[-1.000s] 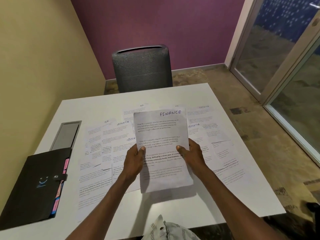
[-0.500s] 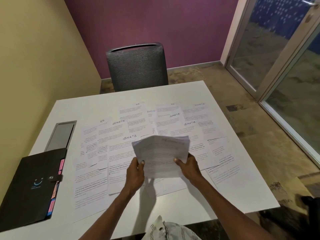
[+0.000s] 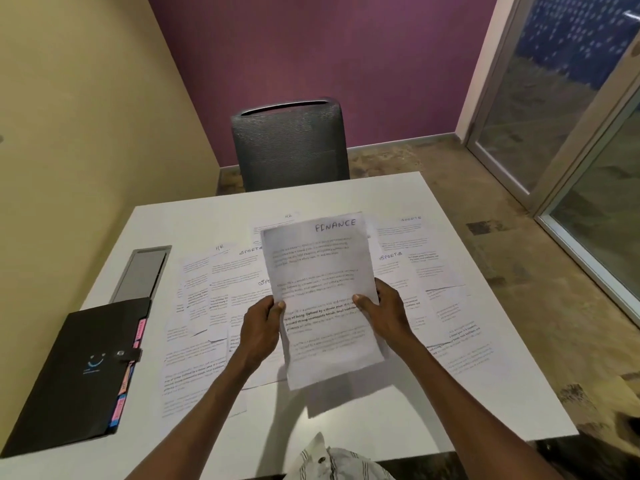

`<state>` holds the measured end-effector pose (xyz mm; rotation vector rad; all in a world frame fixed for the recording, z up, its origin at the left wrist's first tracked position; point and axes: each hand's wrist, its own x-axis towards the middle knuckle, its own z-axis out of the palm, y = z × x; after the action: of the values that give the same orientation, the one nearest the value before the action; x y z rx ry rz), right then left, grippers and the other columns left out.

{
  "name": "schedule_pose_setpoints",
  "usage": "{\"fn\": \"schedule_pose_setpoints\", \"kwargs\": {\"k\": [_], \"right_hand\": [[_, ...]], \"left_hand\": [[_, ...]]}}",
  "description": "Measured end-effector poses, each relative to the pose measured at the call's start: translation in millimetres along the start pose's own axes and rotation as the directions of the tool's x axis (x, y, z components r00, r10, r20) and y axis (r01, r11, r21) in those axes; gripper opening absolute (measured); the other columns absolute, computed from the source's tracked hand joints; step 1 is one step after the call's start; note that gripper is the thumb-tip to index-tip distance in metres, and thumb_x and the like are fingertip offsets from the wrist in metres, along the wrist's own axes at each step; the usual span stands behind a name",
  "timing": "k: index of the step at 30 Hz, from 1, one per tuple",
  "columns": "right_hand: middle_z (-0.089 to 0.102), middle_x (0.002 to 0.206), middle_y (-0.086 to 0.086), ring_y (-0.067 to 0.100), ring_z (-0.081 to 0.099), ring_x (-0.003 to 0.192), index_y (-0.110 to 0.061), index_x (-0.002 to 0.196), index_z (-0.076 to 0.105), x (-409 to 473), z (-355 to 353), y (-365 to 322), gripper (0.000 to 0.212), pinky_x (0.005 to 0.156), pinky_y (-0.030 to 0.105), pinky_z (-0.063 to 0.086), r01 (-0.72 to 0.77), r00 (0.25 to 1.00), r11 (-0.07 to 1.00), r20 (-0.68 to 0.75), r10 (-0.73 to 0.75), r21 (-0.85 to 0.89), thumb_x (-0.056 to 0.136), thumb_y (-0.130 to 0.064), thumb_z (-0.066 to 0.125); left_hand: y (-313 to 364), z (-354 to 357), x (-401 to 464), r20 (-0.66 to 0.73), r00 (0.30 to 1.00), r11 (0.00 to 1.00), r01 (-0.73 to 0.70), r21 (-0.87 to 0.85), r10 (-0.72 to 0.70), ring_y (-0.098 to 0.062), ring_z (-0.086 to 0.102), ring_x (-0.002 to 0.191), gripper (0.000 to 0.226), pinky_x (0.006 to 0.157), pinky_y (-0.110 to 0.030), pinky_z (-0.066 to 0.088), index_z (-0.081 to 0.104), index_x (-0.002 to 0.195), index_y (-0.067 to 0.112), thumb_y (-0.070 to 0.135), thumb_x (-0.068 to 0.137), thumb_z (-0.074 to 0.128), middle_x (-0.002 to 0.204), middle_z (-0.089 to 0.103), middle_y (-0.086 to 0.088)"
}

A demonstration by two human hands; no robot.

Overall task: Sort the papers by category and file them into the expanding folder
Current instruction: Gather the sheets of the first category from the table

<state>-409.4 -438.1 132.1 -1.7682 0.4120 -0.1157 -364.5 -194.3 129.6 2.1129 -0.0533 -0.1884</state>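
Both hands hold one sheet headed FINANCE [image 3: 320, 299] upright above the white counter [image 3: 450, 403], its printed face turned toward the camera. The left hand [image 3: 259, 329] pinches the sheet's left edge about halfway down, thumb on the front and fingers curled behind. The right hand [image 3: 384, 315] grips the right edge at a similar height, thumb pressed across the text and fingers wrapped round the back. The sheet leans a little to the left at its top, and its lower end hangs free below the hands, casting a shadow on the counter.

Under and around it lie the other papers [image 3: 214, 306], spread flat over the middle of the counter in overlapping rows — headings such as HR and SPORTS are readable on several, while the body text is too small to read. They reach from the left-centre to the right side of the counter, and the held sheet hides part of the middle rows.

The expanding folder [image 3: 72, 375] lies flat at the near left, black, closed with a strap and snap, with pink and blue tabs showing along its right edge — it sits well apart from both hands. Just beyond it, a grey panel [image 3: 142, 271] is set into the counter top. A grey chair [image 3: 291, 143] stands at the far side, against the purple wall.
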Motion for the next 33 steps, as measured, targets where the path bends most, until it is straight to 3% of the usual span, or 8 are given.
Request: {"fn": "schedule_pose_setpoints", "kwargs": {"k": [5,12,18,21,24,28,31,33], "right_hand": [[0.061,0.113,-0.002,0.012,0.058,0.098,-0.011,0.128,0.053,0.4,8.3,-7.3,0.037,0.068,0.006,0.045,0.049,0.996,0.995,0.081,-0.042,-0.085,0.093,-0.014,0.063],[0.062,0.112,-0.003,0.007,0.059,0.094,-0.014,0.123,0.050,2.0,35.4,-27.7,0.031,0.060,0.007,0.044,0.040,0.983,0.993,0.180,-0.019,-0.113,0.095,-0.024,0.060],[0.060,0.122,0.001,0.020,0.057,0.112,-0.016,0.124,0.048,7.0,81.1,-42.6,0.030,0.090,0.033,0.047,0.042,0.979,0.981,0.203,-0.003,-0.190,0.097,-0.028,0.054],[0.057,0.127,-0.002,0.017,0.053,0.116,-0.018,0.127,0.046,4.9,110.3,-52.5,0.033,0.098,0.035,0.044,0.053,0.978,0.975,0.210,-0.006,-0.218,0.097,-0.029,0.054],[0.057,0.125,-0.005,0.014,0.053,0.114,-0.019,0.129,0.046,1.5,140.9,-63.5,0.035,0.092,0.030,0.042,0.029,0.967,0.973,0.254,0.031,-0.229,0.097,-0.028,0.055],[0.060,0.121,-0.001,0.020,0.058,0.109,-0.014,0.127,0.046,-1.8,189.0,-72.0,0.034,0.081,0.028,0.047,0.033,0.957,0.953,0.283,0.057,-0.301,0.097,-0.024,0.057],[0.059,0.114,0.002,0.022,0.058,0.099,-0.013,0.126,0.046,-7.3,222.6,-75.0,0.032,0.064,0.022,0.044,0.009,0.965,0.942,0.250,0.080,-0.336,0.097,-0.023,0.056],[0.060,0.115,0.003,0.023,0.058,0.099,-0.014,0.127,0.046,-11.9,235.7,-74.0,0.034,0.066,0.027,0.046,-0.028,0.975,0.942,0.199,0.100,-0.335,0.097,-0.024,0.055]], "left_hand": [[0.2,-16.8,2.9,0.093,0.991,0.987,0.109,-0.120,-0.098,-0.039,0.069,0.086,0.028,0.078,-0.054,0.056,0.071,0.094,0.015,0.026,0.103,0.047,0.091,0.077,-0.005],[-22.3,-42.0,-0.5,0.106,0.973,0.956,0.221,-0.192,-0.203,-0.035,0.070,0.097,0.028,0.085,-0.061,0.054,0.071,0.105,0.018,0.023,0.104,0.044,0.100,0.077,-0.003],[-47.4,-74.8,10.2,0.099,0.967,0.943,0.251,-0.219,-0.235,-0.035,0.070,0.092,0.030,0.084,-0.061,0.052,0.070,0.100,0.016,0.029,0.100,0.043,0.096,0.075,-0.010],[-64.5,-100.0,18.1,0.121,0.962,0.938,0.268,-0.220,-0.246,-0.026,0.071,0.096,0.031,0.089,-0.056,0.055,0.071,0.102,0.022,0.029,0.098,0.042,0.099,0.076,0.002],[-78.4,-129.5,22.3,0.124,0.958,0.938,0.280,-0.207,-0.258,-0.027,0.069,0.095,0.030,0.087,-0.051,0.056,0.071,0.100,0.022,0.028,0.095,0.042,0.098,0.076,0.003],[-101.6,-168.6,26.6,0.130,0.949,0.917,0.311,-0.249,-0.286,-0.024,0.062,0.070,0.026,0.060,-0.023,0.044,0.068,0.105,0.009,0.014,0.103,0.043,0.080,0.070,-0.006],[-130.7,-196.0,30.1,0.144,0.938,0.874,0.346,-0.340,-0.316,-0.020,0.059,0.067,0.027,0.064,-0.028,0.047,0.062,0.083,0.012,0.027,0.102,0.048,0.077,0.067,-0.001],[-150.4,-211.9,31.0,0.030,0.916,0.831,0.376,-0.410,-0.399,-0.020,0.062,0.064,0.022,0.058,-0.027,0.050,0.065,0.092,0.008,0.020,0.101,0.049,0.084,0.070,-0.007]]}}
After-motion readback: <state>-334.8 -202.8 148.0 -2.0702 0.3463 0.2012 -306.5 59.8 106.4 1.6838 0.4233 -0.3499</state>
